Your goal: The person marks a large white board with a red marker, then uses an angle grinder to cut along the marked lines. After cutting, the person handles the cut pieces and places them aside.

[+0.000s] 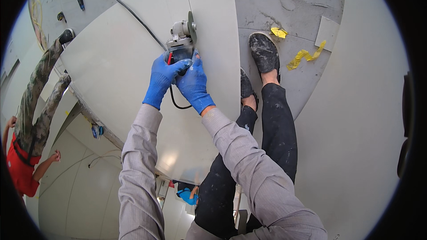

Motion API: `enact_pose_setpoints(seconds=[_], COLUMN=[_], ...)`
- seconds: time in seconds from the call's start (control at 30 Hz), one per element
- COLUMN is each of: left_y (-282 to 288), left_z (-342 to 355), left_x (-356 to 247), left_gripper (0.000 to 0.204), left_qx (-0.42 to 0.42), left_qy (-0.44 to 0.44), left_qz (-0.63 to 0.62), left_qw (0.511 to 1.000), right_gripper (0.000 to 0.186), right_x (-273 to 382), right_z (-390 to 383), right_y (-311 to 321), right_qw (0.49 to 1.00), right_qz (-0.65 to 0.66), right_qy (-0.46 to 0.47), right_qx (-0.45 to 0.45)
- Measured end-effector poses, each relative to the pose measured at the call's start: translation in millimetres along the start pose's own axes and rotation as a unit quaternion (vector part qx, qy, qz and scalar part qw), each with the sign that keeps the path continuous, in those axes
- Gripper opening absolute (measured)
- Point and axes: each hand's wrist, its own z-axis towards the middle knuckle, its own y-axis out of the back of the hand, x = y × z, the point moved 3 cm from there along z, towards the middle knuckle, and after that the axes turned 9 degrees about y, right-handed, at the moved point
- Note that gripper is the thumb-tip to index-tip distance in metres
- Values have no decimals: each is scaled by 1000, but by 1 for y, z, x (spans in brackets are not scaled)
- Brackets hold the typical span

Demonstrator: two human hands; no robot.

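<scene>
An angle grinder (180,34) with a silver head and a thin cutting disc (191,26) is held over a large pale panel (133,53). Both my hands wear blue knit gloves. My left hand (163,74) is closed round the left of the dark grinder body, near a red part. My right hand (194,78) wraps the body from the right, below the disc. Whether the disc touches the panel or spins, I cannot tell. The black cord (172,99) loops below my hands, and a dark cable (133,11) runs across the panel toward the top left.
My dusty black shoes (264,53) stand on the grey floor right of the panel. Yellow tape scraps (307,56) and a pale offcut (328,33) lie near them. A person in red (22,169) stands at left; another in blue (187,194) shows below.
</scene>
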Motion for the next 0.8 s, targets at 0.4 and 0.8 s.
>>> enact_pose_setpoints(seconds=[0.4, 0.8], left_y=[-2, 1], left_z=[-6, -18], left_x=[9, 4], left_gripper=[44, 42], left_qx=[-4, -7], left_qy=[9, -10], left_qz=[-2, -47], left_qw=[1000, 999], right_gripper=[100, 97], right_x=[5, 11], right_z=[-11, -16], right_y=[8, 4], right_qw=[1000, 999], right_qz=[23, 25], right_qy=[-10, 33], right_qx=[-6, -22])
